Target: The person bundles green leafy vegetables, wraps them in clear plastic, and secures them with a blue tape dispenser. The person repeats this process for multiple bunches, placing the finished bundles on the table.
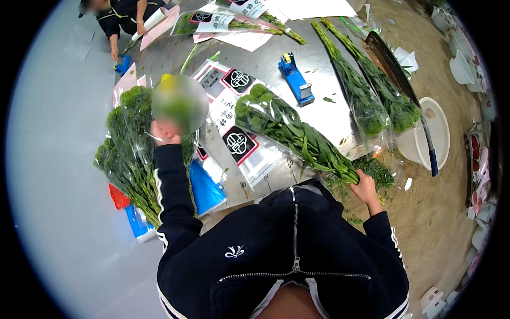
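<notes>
My right hand [363, 186] is closed round the stem ends of a bunch of green pompon flowers [287, 123], which lies slantwise on the metal table with its heads in a clear plastic sleeve. Under those heads lie printed clear sleeves [239, 139]. At the left, my left hand [166, 133] is raised beside several sleeved green bunches [137, 107]; a round blur hides its fingers and what they touch, so its grip cannot be told. Beyond the right-hand bunch stands a blue tape dispenser [297, 79].
Two sleeved bunches [358, 95] lie at the table's right, beside a long dark blade with a blue handle [433, 159]. A white tub [438, 131] stands below. A co-worker [123, 16] handles a white roll at the far left. Cut leaves [374, 173] lie on the floor.
</notes>
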Demonstrator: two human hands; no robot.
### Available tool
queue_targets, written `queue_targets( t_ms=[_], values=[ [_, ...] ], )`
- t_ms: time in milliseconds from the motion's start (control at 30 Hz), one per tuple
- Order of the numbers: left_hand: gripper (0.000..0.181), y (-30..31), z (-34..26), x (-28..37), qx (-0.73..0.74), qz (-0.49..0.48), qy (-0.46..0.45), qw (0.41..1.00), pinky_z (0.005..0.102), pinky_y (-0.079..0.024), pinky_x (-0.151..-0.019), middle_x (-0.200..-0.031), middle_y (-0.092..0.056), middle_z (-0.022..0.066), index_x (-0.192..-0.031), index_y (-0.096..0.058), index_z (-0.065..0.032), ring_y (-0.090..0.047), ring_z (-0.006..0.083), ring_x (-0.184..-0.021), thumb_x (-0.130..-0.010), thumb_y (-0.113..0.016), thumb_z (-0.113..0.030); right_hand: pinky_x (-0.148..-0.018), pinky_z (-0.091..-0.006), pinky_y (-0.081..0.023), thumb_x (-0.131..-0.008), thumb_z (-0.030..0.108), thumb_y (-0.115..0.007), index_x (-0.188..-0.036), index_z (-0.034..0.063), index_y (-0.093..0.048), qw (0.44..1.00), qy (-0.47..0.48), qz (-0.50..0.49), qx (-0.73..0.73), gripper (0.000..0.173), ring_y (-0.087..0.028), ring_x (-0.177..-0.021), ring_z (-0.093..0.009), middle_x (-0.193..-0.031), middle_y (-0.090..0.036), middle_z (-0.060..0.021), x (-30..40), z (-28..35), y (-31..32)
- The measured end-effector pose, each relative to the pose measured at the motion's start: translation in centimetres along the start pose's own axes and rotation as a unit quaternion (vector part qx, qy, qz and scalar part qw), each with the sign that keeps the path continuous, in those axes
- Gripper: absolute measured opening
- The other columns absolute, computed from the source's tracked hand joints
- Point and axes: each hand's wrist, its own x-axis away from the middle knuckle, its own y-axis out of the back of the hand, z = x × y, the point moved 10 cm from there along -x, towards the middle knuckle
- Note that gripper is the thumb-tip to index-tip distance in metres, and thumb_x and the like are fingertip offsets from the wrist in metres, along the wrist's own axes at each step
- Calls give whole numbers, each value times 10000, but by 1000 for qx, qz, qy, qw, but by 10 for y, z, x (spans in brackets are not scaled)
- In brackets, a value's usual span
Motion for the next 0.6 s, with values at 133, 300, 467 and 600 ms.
queue_targets(
  t_ms=[133,300,467,600],
  values=[
    [177,59,170,13,-480,88,102,867,291,-383,-440,-586,-485,28,-753,-548,-77,-464,131,-504,-805,-496,-238,-654,-411,-441,-641,170,-616,-999,31,-447,992,26,90,86,420,-539,-780,-352,-830,-555,-188,-26,-7,-38],
    [155,-16,320,145,-552,165,184,796,284,-406,-484,-647,-511,66,-687,-532,-13,-511,153,-586,-709,-539,-166,-683,-379,-448,-700,148,-597,-1000,24,-499,983,166,-22,79,339,-536,-803,-318,-861,-538,-152,-71,118,-9],
    [284,-55,327,166,-291,101,220,926,253,-437,-526,-762,-553,103,-898,-374,-78,-541,138,-616,-700,-354,125,-681,-368,-428,-721,76,-553,-989,42,-517,955,275,-106,-26,273,-513,-792,-311,-856,-529,-139,-133,217,-20],
    [44,-50,245,121,-596,17,-12,803,343,-461,-545,-589,-556,145,-661,-494,-43,-572,302,-582,-696,-470,-53,-726,-364,-394,-640,50,-605,-1035,66,-496,901,416,-108,66,410,-477,-899,-275,-1015,-483,-105,-151,290,-56]
  ],
)
